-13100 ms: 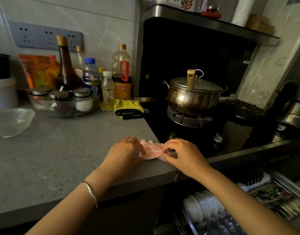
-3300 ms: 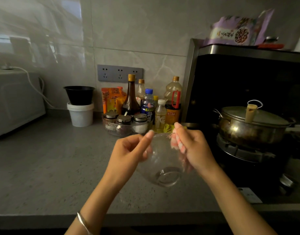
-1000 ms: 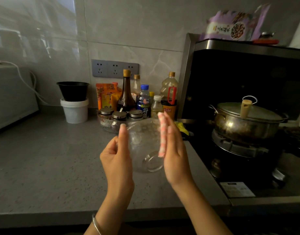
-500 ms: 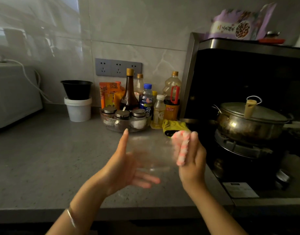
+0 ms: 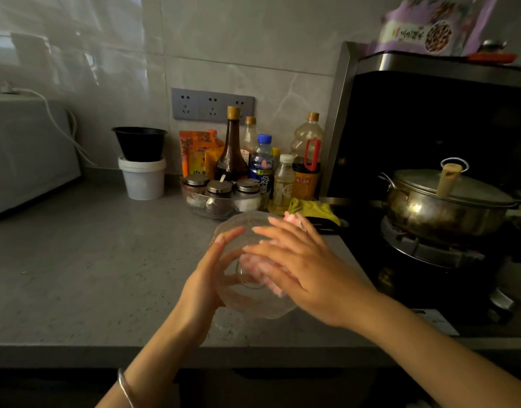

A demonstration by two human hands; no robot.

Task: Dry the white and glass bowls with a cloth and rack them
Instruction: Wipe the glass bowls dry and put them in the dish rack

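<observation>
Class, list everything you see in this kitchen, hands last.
glass bowl: one, clear, held over the counter
cloth: one, pink, pressed on the bowl
counter: one, grey
white appliance: one, left
black bowl: one, atop the white tub
bottles: about six, mixed, by the wall
spice jars: three, lidded, before the bottles
wall sockets: three, grey, above the bottles
yellow rag: one, beside the stove
pot: one, steel, lidded, on the stove
purple packet: one, atop the hood
left hand: holds the bowl
right hand: flat on the cloth
</observation>
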